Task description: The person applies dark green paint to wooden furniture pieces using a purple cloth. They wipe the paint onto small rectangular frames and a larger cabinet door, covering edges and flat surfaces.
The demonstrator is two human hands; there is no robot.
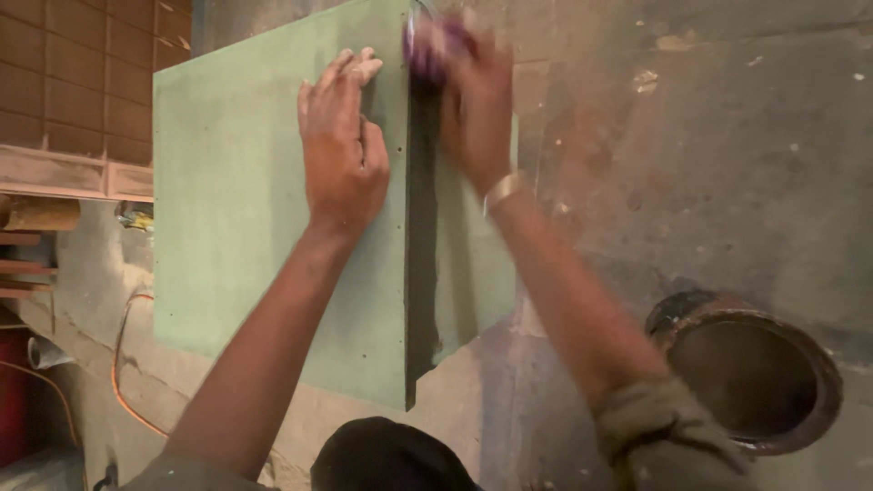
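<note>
One round metal drum (747, 368) lower right, inside dim and seemingly empty; centre, two green boards (236, 200): left hand (341, 145) pressed flat, right hand (473, 100) gripping blurred purple object (435, 44).

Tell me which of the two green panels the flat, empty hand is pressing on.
The left hand lies flat on the larger, left-facing green panel. The narrower right panel only has the right hand at its top, gripping a blurred purple object.
</note>
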